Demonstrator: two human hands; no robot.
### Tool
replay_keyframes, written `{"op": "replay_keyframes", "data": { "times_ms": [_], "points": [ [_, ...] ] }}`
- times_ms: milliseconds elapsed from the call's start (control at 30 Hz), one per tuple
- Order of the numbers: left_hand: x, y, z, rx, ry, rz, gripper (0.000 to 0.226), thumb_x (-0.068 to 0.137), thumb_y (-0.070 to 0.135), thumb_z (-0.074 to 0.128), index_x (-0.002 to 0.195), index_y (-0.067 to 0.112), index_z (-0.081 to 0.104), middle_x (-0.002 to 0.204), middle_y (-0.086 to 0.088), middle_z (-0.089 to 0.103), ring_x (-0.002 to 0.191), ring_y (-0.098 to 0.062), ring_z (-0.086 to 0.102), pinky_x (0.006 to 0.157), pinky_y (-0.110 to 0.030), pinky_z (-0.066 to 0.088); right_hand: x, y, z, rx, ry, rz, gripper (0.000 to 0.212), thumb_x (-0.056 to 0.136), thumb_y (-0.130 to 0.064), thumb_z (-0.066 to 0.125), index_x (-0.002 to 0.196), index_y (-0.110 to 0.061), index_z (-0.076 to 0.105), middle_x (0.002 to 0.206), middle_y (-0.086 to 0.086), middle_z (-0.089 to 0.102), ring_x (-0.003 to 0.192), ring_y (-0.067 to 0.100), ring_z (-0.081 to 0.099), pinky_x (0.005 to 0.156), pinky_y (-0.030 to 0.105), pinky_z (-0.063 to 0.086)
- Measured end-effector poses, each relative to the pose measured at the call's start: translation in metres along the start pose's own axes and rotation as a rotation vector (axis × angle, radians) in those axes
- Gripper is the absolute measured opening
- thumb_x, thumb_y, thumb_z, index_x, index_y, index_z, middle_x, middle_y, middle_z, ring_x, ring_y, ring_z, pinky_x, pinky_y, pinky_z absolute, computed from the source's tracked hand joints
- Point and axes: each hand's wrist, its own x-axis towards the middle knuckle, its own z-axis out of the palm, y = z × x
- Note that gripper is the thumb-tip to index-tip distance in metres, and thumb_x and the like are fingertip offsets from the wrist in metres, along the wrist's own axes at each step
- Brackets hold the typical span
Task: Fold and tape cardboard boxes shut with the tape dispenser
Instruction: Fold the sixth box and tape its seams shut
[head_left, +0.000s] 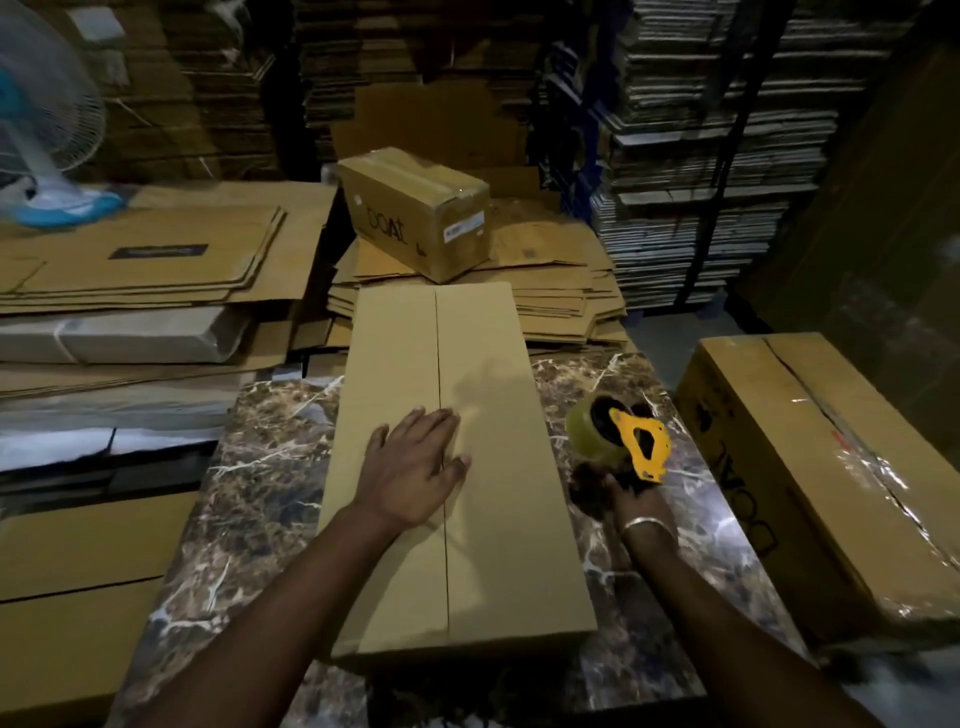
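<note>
A long plain cardboard box (498, 519) lies lengthwise on the marble table (249, 519), its two top flaps folded down and meeting in a bare centre seam. My left hand (415, 462) rests flat on the flaps, fingers spread across the seam near the middle. To the right of the box, my right hand (623, 493) grips the handle of the yellow tape dispenser (623, 436), which carries a roll of clear tape and hovers just above the table beside the box.
A taped box (415, 208) sits on a stack of flat cartons (561, 291) beyond the table. Another taped box (831, 467) lies at the right. Flat cardboard piles (145, 270) and a fan (41, 119) fill the left; shelves of cartons stand behind.
</note>
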Motion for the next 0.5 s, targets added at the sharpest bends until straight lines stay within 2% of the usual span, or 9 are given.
{"op": "replay_keyframes", "data": {
  "times_ms": [67, 167, 267, 333, 400, 500],
  "points": [
    [0.003, -0.002, -0.006, -0.013, 0.059, 0.009, 0.077, 0.085, 0.069, 0.018, 0.152, 0.034, 0.035, 0.161, 0.013, 0.028, 0.148, -0.011, 0.020, 0.114, -0.043, 0.020, 0.002, -0.040, -0.005, 0.056, -0.023, -0.009, 0.055, 0.094, -0.050, 0.063, 0.123, -0.004, 0.067, 0.123, 0.025, 0.066, 0.115, 0.045, 0.059, 0.086, 0.040, 0.043],
    [0.008, -0.010, -0.008, -0.028, 0.088, 0.053, 0.079, 0.083, 0.072, 0.017, 0.149, 0.034, 0.038, 0.157, 0.012, 0.032, 0.143, -0.012, 0.028, 0.108, -0.040, 0.024, 0.009, -0.088, -0.006, 0.173, -0.027, -0.135, 0.072, 0.073, -0.071, 0.064, 0.117, -0.015, 0.071, 0.115, 0.018, 0.070, 0.110, 0.041, 0.062, 0.094, 0.047, 0.049],
    [0.010, -0.015, -0.009, -0.046, 0.076, 0.037, 0.082, 0.081, 0.071, 0.009, 0.150, 0.036, 0.038, 0.156, 0.016, 0.034, 0.141, -0.010, 0.029, 0.107, -0.037, 0.023, 0.012, -0.123, -0.007, 0.293, -0.025, -0.184, 0.070, 0.057, -0.079, 0.061, 0.088, -0.017, 0.072, 0.078, 0.010, 0.067, 0.081, 0.035, 0.064, 0.074, 0.045, 0.049],
    [0.009, -0.018, -0.011, -0.129, 0.108, 0.034, 0.078, 0.082, 0.067, 0.012, 0.145, 0.035, 0.047, 0.151, 0.016, 0.043, 0.136, -0.010, 0.037, 0.105, -0.036, 0.026, -0.004, -0.156, -0.011, 0.395, -0.072, -0.197, 0.073, 0.053, -0.086, 0.058, 0.072, -0.016, 0.064, 0.059, 0.004, 0.054, 0.060, 0.027, 0.053, 0.060, 0.038, 0.040],
    [0.010, -0.021, -0.011, -0.297, 0.159, 0.035, 0.061, 0.086, 0.060, 0.028, 0.131, 0.033, 0.058, 0.134, 0.014, 0.059, 0.124, -0.013, 0.051, 0.102, -0.037, 0.035, -0.024, -0.182, -0.011, 0.469, -0.148, -0.164, 0.068, 0.059, -0.085, 0.060, 0.069, -0.018, 0.060, 0.054, 0.000, 0.052, 0.051, 0.022, 0.048, 0.054, 0.033, 0.037],
    [0.020, -0.030, -0.017, -0.672, 0.180, -0.073, 0.031, 0.096, 0.038, 0.055, 0.122, 0.030, 0.070, 0.118, 0.012, 0.070, 0.112, -0.011, 0.062, 0.099, -0.035, 0.047, -0.047, -0.206, -0.007, 0.602, -0.269, -0.176, 0.044, 0.089, -0.058, 0.064, 0.074, -0.016, 0.061, 0.058, 0.005, 0.051, 0.048, 0.020, 0.044, 0.051, 0.029, 0.034]
  ]
}}
